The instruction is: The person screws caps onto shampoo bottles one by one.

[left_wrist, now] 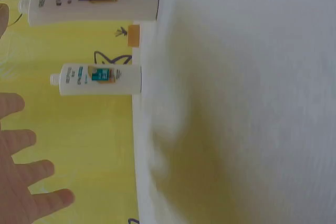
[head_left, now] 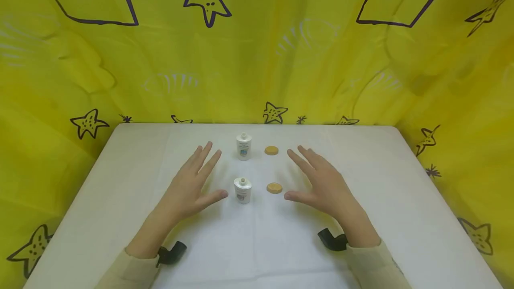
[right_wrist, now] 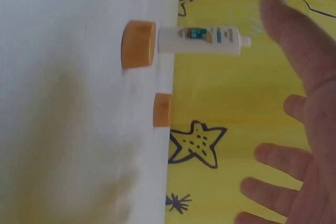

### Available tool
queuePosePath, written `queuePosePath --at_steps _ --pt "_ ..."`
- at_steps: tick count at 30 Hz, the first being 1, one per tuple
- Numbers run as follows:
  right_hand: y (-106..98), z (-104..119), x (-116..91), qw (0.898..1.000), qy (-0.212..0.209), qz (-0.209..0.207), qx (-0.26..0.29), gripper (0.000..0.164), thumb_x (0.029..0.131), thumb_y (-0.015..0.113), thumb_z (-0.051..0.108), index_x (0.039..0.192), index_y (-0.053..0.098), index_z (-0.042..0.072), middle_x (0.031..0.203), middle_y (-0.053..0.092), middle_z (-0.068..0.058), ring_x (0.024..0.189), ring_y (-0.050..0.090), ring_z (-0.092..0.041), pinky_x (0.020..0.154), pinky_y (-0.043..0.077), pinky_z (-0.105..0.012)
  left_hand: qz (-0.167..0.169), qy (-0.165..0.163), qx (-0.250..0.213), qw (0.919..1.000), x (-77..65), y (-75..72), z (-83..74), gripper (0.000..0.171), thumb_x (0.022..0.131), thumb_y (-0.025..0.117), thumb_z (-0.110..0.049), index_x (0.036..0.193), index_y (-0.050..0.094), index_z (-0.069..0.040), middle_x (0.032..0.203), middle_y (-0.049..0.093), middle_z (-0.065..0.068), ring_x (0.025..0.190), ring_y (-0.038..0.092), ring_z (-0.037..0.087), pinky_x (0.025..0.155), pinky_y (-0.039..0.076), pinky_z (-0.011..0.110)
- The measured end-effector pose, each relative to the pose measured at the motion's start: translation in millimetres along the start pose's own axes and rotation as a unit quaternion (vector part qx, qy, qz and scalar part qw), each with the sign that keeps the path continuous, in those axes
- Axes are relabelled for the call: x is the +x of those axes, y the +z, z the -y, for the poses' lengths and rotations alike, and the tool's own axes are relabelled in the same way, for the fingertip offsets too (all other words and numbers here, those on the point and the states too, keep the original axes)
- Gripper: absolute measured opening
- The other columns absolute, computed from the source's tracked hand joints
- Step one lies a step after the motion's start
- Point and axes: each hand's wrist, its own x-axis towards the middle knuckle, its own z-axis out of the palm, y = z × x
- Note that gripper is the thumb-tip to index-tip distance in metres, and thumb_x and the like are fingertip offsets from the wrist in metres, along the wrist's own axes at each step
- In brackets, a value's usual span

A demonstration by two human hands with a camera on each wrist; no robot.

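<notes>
Nearest us, two pale sleeves (head_left: 128, 267) lie at the bottom corners, and at each cuff we see a black wrist mount (head_left: 172, 253) over the white tablecloth (head_left: 225, 246). Beyond them, we find the left hand (head_left: 190, 191) and the right hand (head_left: 324, 188) raised above the cloth, fingers straight and spread, thumbs pointing inward, both holding nothing; we can make out their shadows below. Between the hands stands the near bottle (head_left: 242, 194), white and upright with a dark purple label, just beside the left thumb but apart from it. To its right, near the right thumb, lies the near cap (head_left: 275, 188), tan and flat on the cloth. Farther off, we see the far bottle (head_left: 243, 150), also upright, its label teal, with the far cap (head_left: 271, 150) at its right. Behind the table's back edge hangs a yellow curtain (head_left: 249, 61) with starfish drawings.
</notes>
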Motion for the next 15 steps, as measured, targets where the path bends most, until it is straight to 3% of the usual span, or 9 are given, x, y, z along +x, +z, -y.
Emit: queuePosePath --at_steps 4,8,12,15 --pt "7.0 4.8 -0.7 0.999 -0.016 0.018 0.030 0.078 0.074 0.059 0.066 0.141 0.030 0.037 0.142 0.038 0.002 0.126 0.039 -0.022 0.096 0.037 -0.047 0.006 -0.006 -0.027 0.9996 -1.8 1.0 -6.3 0.086 0.080 0.054 -0.064 0.147 0.020 -0.022 0.152 0.014 0.004 0.137 0.019 0.030 0.101 0.030 0.052" --pt "11.7 8.9 -0.3 0.998 -0.037 0.028 0.035 0.071 0.077 0.061 0.060 0.138 0.038 0.033 0.138 0.043 0.003 0.122 0.044 -0.019 0.095 0.039 -0.043 0.024 -0.022 -0.088 0.9956 -3.8 0.3 -13.3 0.081 0.082 0.053 -0.062 0.146 0.020 -0.027 0.151 0.018 -0.001 0.136 0.022 0.022 0.099 0.033 0.051" --pt "15.6 12.9 2.2 0.998 -0.042 0.029 0.033 0.068 0.076 0.066 0.055 0.136 0.042 0.033 0.135 0.046 0.008 0.119 0.046 -0.014 0.094 0.040 -0.039 0.042 -0.044 -0.147 0.9872 -3.8 2.8 -19.6 0.077 0.081 0.054 -0.061 0.145 0.021 -0.032 0.150 0.020 -0.009 0.135 0.023 0.014 0.102 0.030 0.047" --pt "21.3 16.7 3.2 0.997 -0.036 0.044 0.046 0.066 0.076 0.068 0.052 0.135 0.043 0.034 0.132 0.047 0.013 0.118 0.046 -0.010 0.095 0.040 -0.036 0.052 -0.071 -0.200 0.9759 -4.5 6.8 -22.0 0.076 0.079 0.058 -0.060 0.143 0.026 -0.035 0.145 0.028 -0.015 0.132 0.028 0.009 0.103 0.031 0.042"
